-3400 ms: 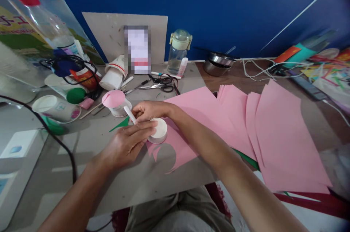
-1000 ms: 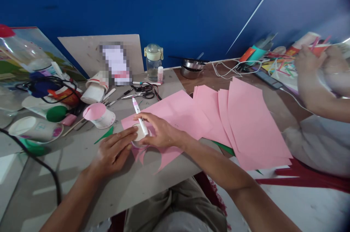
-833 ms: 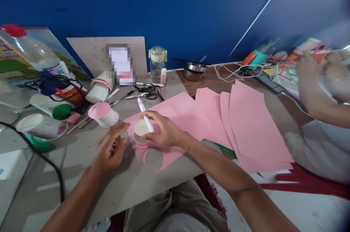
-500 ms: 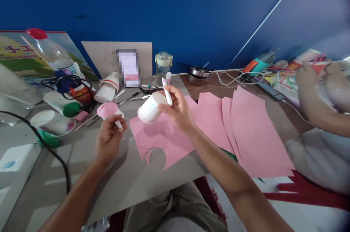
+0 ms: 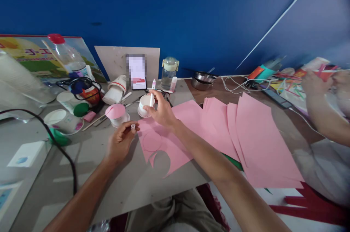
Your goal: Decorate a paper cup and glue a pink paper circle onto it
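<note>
My right hand point(image 5: 163, 111) is closed on a white paper cup point(image 5: 143, 106) and also holds a white marker point(image 5: 151, 100) between its fingers. The cup is upside down, rim low, just behind the pink sheet point(image 5: 175, 144). That sheet bears a drawn circle and a round cut-out at its near edge. In my left hand point(image 5: 122, 139) a small white marker cap point(image 5: 133, 127) is pinched by the fingertips. Beyond that hand is another upturned cup with a pink paper disc point(image 5: 115, 111) on top.
Pink sheets point(image 5: 265, 140) are stacked at the right. Paper cups point(image 5: 64, 122), a black cable point(image 5: 65, 151) and a bottle point(image 5: 72, 60) crowd the left. A phone point(image 5: 139, 85) leans at the back beside a glass jar point(image 5: 169, 73). Another person's hands point(image 5: 314, 88) work at far right.
My right hand has lowered the cup and marker toward the tabletop behind the sheet. My left hand, with the cap, has come nearer the sheet's left edge. The view has shifted slightly.
</note>
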`<state>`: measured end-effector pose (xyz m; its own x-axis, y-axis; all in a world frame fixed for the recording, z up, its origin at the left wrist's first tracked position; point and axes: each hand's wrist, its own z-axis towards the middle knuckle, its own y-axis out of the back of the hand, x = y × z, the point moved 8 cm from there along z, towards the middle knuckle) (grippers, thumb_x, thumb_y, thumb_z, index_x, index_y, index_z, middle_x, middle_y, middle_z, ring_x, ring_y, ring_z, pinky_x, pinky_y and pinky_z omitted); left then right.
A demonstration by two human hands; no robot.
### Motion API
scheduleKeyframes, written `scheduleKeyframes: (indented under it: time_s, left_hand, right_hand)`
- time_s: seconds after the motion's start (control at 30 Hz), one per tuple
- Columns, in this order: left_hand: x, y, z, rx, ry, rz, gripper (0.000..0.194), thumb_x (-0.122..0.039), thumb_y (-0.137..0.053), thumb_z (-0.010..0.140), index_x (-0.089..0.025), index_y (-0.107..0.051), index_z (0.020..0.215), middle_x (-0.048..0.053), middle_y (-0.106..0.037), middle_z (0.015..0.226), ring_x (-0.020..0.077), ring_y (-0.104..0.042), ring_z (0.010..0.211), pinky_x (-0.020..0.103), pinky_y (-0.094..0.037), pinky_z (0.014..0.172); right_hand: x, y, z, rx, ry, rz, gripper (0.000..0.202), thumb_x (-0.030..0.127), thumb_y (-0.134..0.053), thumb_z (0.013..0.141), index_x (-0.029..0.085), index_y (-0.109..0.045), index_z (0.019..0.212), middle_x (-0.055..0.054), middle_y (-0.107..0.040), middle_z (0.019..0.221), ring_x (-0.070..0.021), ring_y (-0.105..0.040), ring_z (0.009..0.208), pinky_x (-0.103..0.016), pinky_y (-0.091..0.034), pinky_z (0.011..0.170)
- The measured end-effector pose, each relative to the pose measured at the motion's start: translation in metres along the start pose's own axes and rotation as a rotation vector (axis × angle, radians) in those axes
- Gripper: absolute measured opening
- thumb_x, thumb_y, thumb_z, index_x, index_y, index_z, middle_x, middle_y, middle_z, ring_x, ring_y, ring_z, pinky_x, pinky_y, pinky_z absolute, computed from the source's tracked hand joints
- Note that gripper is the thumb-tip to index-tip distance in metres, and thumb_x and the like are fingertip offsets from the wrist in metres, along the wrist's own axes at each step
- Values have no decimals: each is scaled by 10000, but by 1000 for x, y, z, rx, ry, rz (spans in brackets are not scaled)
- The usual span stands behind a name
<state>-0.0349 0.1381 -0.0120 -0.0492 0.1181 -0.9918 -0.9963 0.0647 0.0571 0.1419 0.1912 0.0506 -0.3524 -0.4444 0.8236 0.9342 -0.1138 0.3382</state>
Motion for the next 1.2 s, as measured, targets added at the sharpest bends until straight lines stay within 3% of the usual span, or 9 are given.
scheduleKeyframes:
  time_s: [0.33, 0.5, 0.57, 0.63, 0.73, 0.97, 1.2]
  left_hand:
    - [3, -6, -5, 84, -35, 150, 296, -430, -618, 848, -194, -667, 1020, 95, -728, 974, 230, -686, 919, 401, -529, 864]
    - [1, -6, -4, 73, -24, 120, 309, -428, -620, 851, -188, -665, 1040, 95, -727, 968, 225, -683, 928, 394, -521, 866]
    - [0, -6, -5, 52, -31, 88, 314, -435, -629, 842, -185, -665, 1029, 88, -727, 940, 217, -685, 899, 388, -529, 850]
    - [-2, -6, -5, 35, -40, 52, 316, -439, -632, 837, -184, -664, 1019, 80, -723, 917, 203, -685, 859, 376, -541, 824]
    - [-3, -7, -4, 33, -39, 30, 317, -433, -626, 841, -186, -653, 1037, 72, -712, 903, 183, -678, 815, 353, -550, 783]
    - [-3, -8, -4, 56, -5, 96, 348, -446, -636, 826, -178, -645, 1048, 86, -727, 905, 206, -681, 841, 362, -550, 774]
    - [-3, -14, -5, 126, 1, 203, 325, -424, -627, 835, -172, -675, 1034, 96, -739, 930, 240, -685, 877, 371, -530, 792]
  right_hand:
    - [-26, -21, 11, 73, -17, -110, 593, 230, -693, 756, 161, -472, 1303, -164, -581, 1318, -285, -552, 1219, -414, -398, 1061]
    - [-7, 9, 2, -95, 14, 21, 639, 277, -718, 744, 171, -440, 1309, -172, -553, 1340, -267, -498, 1264, -422, -355, 1090]
    - [5, 27, -6, -153, -14, 182, 542, 314, -702, 773, 198, -478, 1252, -122, -634, 1193, -226, -578, 1129, -395, -418, 1014]
    - [10, 31, -16, -93, -130, 390, 351, 371, -652, 825, 217, -552, 1124, -31, -677, 872, -169, -630, 806, -340, -496, 806]
    - [16, 30, -33, -17, -224, 618, 284, 446, -634, 840, 206, -625, 992, 39, -581, 597, -125, -537, 572, -292, -455, 643]
    - [2, 20, -51, -56, -339, 787, 335, 511, -685, 777, 198, -684, 895, 63, -486, 489, -104, -441, 496, -268, -382, 572]
    - [6, 10, -56, 22, -326, 823, 322, 504, -677, 790, 196, -677, 885, 65, -497, 496, -92, -442, 489, -251, -347, 540]
